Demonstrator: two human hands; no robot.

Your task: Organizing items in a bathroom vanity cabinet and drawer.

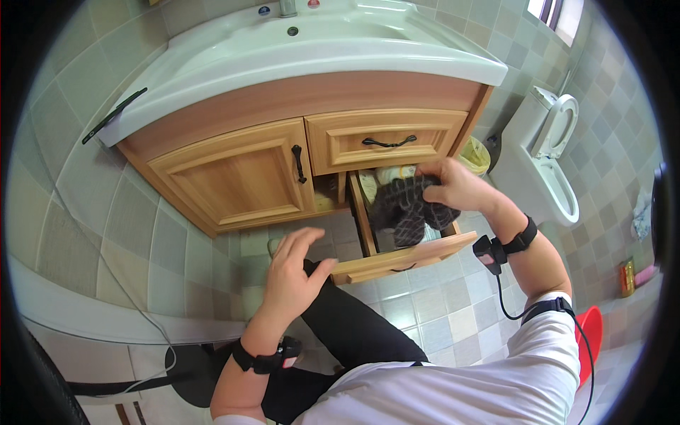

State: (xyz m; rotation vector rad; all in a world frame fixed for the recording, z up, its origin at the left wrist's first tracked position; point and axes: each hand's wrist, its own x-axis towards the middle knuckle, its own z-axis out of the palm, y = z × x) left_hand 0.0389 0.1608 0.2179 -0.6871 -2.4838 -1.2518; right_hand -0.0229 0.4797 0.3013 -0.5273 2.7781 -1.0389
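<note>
My right hand (453, 185) is closed on a dark grey checked cloth (412, 211), which hangs crumpled in the pulled-out lower drawer (393, 263) of the wooden vanity cabinet. Fingers and thumb pinch the cloth at its upper right part. Behind the cloth, a white rolled or wrapped item (394, 173) shows in the drawer; the cloth hides most of the other contents. Beside the left front corner of the drawer, my left hand (292, 269) holds nothing, its fingers and thumb apart. Whether it touches the drawer front, I cannot tell.
The white washbasin (319, 60) tops the cabinet, whose left door (234, 173) and upper drawer (386, 138) are closed. A dark flat device (113, 115) rests at the basin's left edge. To the right stand a yellow-lined bin (476, 156), a toilet (538, 170) and a red bucket (589, 340).
</note>
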